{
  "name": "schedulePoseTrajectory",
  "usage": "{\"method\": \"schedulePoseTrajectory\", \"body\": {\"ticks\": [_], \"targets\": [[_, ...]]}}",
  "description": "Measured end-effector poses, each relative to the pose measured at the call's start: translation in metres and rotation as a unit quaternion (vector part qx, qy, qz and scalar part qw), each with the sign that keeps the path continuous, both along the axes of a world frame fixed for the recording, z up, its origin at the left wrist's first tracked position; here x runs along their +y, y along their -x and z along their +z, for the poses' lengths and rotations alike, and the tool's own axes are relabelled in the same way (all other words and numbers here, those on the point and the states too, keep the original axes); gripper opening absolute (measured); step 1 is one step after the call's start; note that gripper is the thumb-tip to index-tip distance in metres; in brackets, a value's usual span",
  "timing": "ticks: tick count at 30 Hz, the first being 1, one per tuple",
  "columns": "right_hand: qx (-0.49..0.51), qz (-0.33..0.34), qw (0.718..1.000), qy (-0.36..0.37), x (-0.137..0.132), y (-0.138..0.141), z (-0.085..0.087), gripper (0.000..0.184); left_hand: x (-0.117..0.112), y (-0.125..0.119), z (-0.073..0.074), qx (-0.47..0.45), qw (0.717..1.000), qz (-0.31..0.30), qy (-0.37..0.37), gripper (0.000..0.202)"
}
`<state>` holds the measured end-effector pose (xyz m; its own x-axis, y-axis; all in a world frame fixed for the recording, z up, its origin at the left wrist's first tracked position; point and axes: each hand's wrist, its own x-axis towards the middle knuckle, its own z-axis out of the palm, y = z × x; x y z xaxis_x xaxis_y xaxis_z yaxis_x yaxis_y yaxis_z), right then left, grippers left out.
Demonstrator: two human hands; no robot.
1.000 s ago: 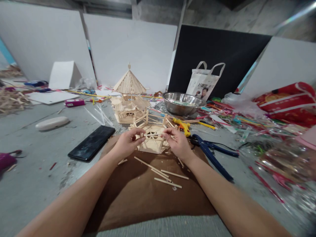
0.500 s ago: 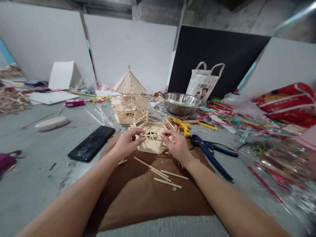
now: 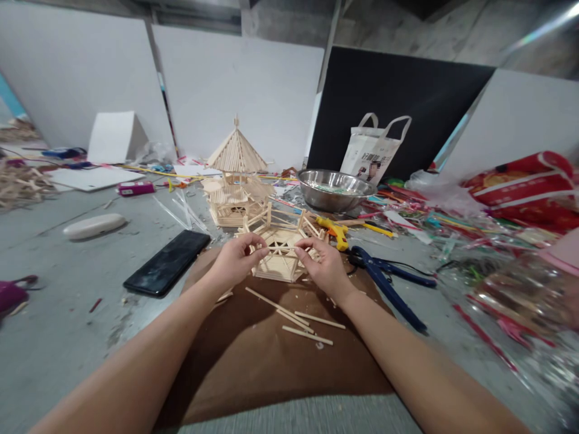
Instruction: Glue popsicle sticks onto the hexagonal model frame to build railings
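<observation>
A thin wooden stick point(image 3: 281, 248) spans the gap between my hands, level across the near side of a small wooden frame model point(image 3: 275, 269). My left hand point(image 3: 239, 258) pinches the stick's left end, and my right hand point(image 3: 320, 265) pinches its right end. Whether the stick touches the frame is hard to tell. The model rests on a brown sheet point(image 3: 271, 374), with several loose sticks point(image 3: 307, 335) in front of it. Behind stands a taller wooden pavilion model point(image 3: 237, 157) with a pointed roof.
To the right lie a yellow glue gun point(image 3: 333, 232) and blue-handled pliers point(image 3: 391, 289). A black phone point(image 3: 167, 263) and a white case point(image 3: 94, 226) are at left. Farther back stand a metal bowl point(image 3: 337, 196) and a paper bag point(image 3: 373, 150). Plastic clutter point(image 3: 520, 289) covers the right side.
My left hand has shifted very slightly to the right along the stick. My right hand, the models and the tools look the same.
</observation>
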<state>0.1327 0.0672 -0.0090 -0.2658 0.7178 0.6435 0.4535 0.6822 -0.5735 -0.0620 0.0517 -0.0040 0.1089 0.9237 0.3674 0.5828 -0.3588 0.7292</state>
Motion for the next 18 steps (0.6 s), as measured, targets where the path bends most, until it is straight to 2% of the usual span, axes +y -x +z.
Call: {"method": "schedulePoseTrajectory", "body": {"ticks": [6,12,18], "targets": [[-0.052,-0.001,0.998,-0.033,-0.0001,-0.0019,0.0007,0.010,0.0008,-0.0009,0.0002,0.001,1.000,0.005,0.000,0.019],[-0.045,0.018,0.997,-0.057,0.0021,-0.0025,-0.0004,0.009,0.0003,-0.0019,0.0000,-0.007,1.000,-0.003,0.001,0.017],[-0.069,0.009,0.994,-0.086,0.0014,-0.0026,-0.0003,0.013,0.0006,-0.0029,-0.0014,-0.046,0.999,-0.007,0.005,0.015]]}}
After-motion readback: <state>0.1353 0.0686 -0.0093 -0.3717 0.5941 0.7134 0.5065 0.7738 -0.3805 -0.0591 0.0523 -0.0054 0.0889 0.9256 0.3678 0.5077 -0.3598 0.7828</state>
